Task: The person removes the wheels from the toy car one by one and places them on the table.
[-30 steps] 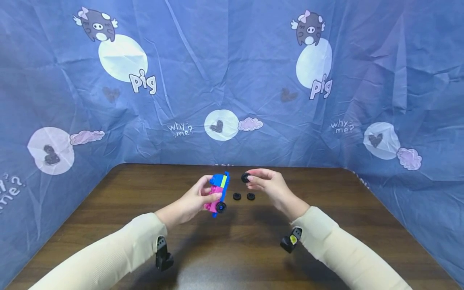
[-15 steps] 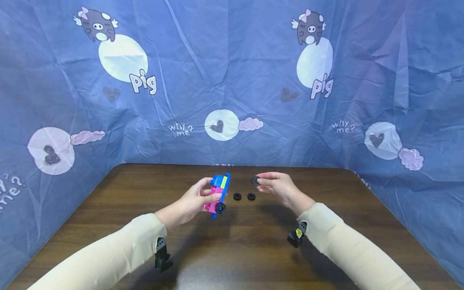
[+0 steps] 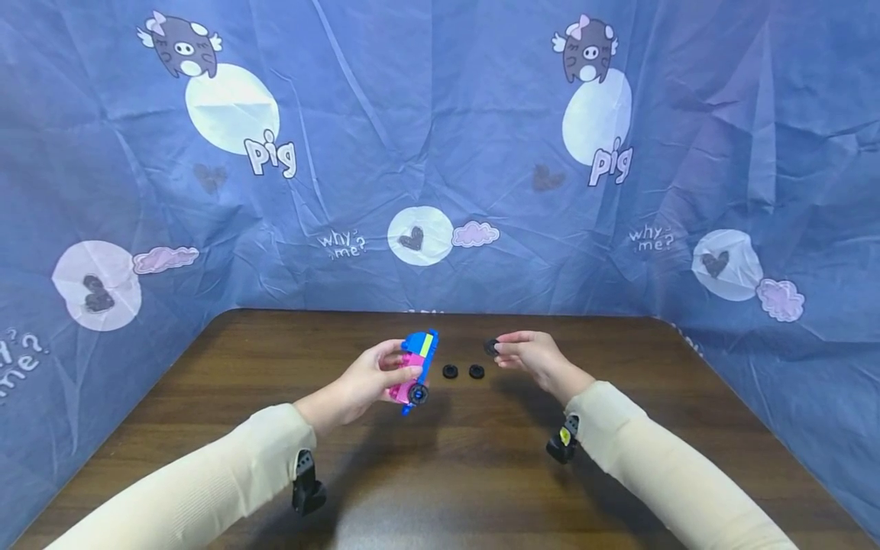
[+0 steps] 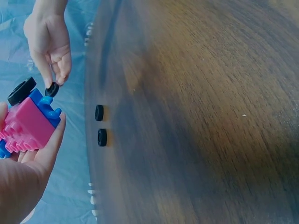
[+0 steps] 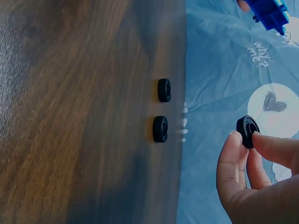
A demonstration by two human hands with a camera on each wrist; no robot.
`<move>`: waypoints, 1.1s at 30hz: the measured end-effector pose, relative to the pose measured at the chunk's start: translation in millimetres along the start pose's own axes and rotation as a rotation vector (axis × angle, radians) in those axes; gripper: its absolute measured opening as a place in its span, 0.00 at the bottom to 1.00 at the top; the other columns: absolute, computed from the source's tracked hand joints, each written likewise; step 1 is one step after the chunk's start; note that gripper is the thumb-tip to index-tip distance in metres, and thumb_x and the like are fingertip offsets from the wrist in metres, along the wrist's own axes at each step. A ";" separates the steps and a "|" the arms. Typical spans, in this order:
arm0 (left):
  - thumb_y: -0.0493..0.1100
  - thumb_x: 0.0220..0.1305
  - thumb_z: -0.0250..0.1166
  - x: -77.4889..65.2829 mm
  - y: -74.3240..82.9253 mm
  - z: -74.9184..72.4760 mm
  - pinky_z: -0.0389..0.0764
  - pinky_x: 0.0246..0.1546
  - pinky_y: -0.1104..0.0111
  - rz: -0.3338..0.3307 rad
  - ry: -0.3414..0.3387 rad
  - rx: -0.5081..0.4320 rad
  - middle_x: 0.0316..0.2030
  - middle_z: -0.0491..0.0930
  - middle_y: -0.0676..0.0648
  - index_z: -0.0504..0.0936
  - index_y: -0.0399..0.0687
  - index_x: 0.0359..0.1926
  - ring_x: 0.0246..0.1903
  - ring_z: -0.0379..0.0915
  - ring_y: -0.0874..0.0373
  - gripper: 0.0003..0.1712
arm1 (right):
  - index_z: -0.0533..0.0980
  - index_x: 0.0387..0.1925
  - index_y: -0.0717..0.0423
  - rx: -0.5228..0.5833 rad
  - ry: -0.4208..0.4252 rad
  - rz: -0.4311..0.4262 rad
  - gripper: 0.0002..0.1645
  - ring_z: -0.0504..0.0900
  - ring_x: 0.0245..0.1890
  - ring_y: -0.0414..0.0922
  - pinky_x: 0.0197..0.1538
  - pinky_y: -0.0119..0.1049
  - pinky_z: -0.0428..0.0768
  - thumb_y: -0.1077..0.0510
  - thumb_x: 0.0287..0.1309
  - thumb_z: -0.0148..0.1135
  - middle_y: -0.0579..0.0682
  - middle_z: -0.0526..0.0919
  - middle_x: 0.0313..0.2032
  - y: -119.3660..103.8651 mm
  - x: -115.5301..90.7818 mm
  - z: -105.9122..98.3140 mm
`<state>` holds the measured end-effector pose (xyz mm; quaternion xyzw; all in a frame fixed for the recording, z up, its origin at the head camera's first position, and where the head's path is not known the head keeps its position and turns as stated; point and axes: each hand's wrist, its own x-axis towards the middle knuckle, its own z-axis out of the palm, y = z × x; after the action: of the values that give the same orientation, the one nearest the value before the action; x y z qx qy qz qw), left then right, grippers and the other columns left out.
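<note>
In my left hand (image 3: 367,380) I grip a toy car (image 3: 414,365) of pink and blue building blocks with a yellow-green strip. It is held up on its side above the table, and one black wheel (image 3: 418,394) shows on its near end. Thumb and fingertips of my right hand (image 3: 539,357) pinch a loose black wheel (image 5: 247,131), off to the right of the car and apart from it. Two more black wheels, a left one (image 3: 450,371) and a right one (image 3: 477,371), lie flat on the table between my hands. My left fingers are partly hidden behind the car.
The brown wooden table (image 3: 467,473) reaches back to a blue cloth (image 3: 426,153) printed with pigs and words, which hangs behind it and along both sides. A black camera sits on each wrist, left (image 3: 307,483) and right (image 3: 564,441).
My right hand has drawn to the right and slightly nearer with the wheel, away from the car. The left hand and the car have barely moved; both loose wheels stay put.
</note>
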<state>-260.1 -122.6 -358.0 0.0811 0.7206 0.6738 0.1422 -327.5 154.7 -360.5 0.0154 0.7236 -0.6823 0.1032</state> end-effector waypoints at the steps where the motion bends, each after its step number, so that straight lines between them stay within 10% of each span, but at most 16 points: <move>1: 0.39 0.68 0.61 -0.1 -0.2 0.2 0.84 0.43 0.58 -0.001 0.004 0.003 0.57 0.71 0.34 0.59 0.39 0.69 0.42 0.81 0.54 0.33 | 0.71 0.53 0.76 -0.007 0.005 0.003 0.18 0.84 0.26 0.39 0.42 0.33 0.84 0.72 0.61 0.58 0.52 0.84 0.31 1.3 1.2 -0.9; 33: 0.42 0.67 0.62 -0.7 -2.8 4.3 0.85 0.40 0.55 -0.011 0.042 -0.016 0.55 0.76 0.33 0.61 0.35 0.65 0.40 0.85 0.49 0.31 | 0.78 0.41 0.77 -0.258 0.153 0.107 0.10 0.76 0.14 0.36 0.23 0.27 0.80 0.74 0.56 0.60 0.52 0.81 0.20 46.8 41.7 -11.3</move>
<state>-257.9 -119.0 -360.9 0.0616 0.7184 0.6804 0.1313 -362.1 164.1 -413.1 0.0927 0.8091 -0.5740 0.0851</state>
